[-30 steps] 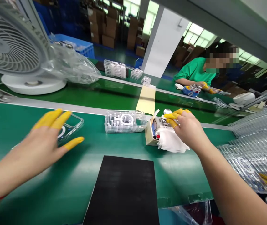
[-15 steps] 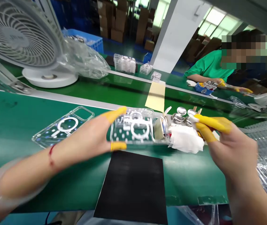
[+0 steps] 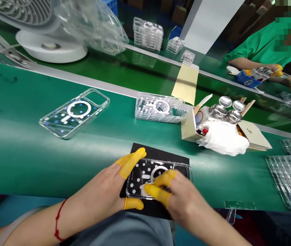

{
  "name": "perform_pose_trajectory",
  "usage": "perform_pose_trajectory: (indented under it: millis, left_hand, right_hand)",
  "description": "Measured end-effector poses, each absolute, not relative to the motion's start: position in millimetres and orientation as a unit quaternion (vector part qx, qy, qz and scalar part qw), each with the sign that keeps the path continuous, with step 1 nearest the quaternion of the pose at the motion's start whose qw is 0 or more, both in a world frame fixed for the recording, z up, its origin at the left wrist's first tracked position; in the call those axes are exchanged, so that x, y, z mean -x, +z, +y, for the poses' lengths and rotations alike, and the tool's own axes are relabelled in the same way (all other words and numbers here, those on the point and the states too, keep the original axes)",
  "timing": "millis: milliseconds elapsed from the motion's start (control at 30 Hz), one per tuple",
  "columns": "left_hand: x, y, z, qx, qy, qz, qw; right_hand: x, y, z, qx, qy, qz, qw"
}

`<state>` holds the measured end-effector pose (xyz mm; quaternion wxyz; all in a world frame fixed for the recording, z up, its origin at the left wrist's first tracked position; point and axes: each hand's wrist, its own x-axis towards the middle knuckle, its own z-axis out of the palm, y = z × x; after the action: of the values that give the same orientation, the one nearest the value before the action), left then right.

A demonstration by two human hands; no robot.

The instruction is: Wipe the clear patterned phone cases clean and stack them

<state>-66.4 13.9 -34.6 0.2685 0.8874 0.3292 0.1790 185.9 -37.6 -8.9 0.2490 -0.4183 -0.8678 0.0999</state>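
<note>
My left hand (image 3: 112, 182), in yellow finger cots, grips one end of a clear phone case (image 3: 135, 178) by its long edges. White flowers, a white ring and a short bar mark that case. It lies over a black mat (image 3: 158, 209) at the table's front edge. Finger cots also cover the fingertips of my right hand (image 3: 179, 196). They pinch a small white wipe (image 3: 143, 190) against the case near its lower edge. My right hand hides part of the ring and the case's lower right.
A clear case with blue dots (image 3: 78, 110) lies at left; stacked cases (image 3: 158, 111) stand behind the mat. Right of them is a box (image 3: 190, 128) with white cloths (image 3: 223, 138) and metal pump pots (image 3: 218, 111). A fan (image 3: 50, 46) stands back left. A co-worker in green (image 3: 260, 41) sits opposite.
My left hand has brought the phone case down from before the stack onto the mat. My right hand has moved left and down from the metal pots, carrying the wipe to the case.
</note>
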Motion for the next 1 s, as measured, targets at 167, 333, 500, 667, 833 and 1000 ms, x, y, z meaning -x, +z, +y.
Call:
perform_pose_trajectory:
  millis: [167, 333, 500, 667, 833, 1000]
  left_hand:
    - [69, -39, 11, -0.895, 0.189, 0.312, 0.256]
    - [67, -36, 11, -0.898, 0.189, 0.316, 0.241]
    - [65, -35, 12, -0.898, 0.188, 0.316, 0.243]
    - [67, -36, 9, -0.899, 0.191, 0.311, 0.24]
    - [67, -38, 9, -0.895, 0.192, 0.314, 0.253]
    - [66, -37, 11, -0.894, 0.197, 0.311, 0.255]
  right_hand:
    - [-197, 0, -33, 0.458, 0.06, -0.861, 0.215]
    - [-182, 4, -43, 0.42, 0.124, -0.877, 0.197]
    - [-176, 4, -42, 0.425, 0.093, -0.879, 0.194]
    - [-178, 8, -40, 0.42, 0.078, -0.887, 0.175]
    - [-177, 14, -35, 0.399, 0.085, -0.897, 0.171]
    - [-179, 17, -34, 0.409, 0.082, -0.893, 0.169]
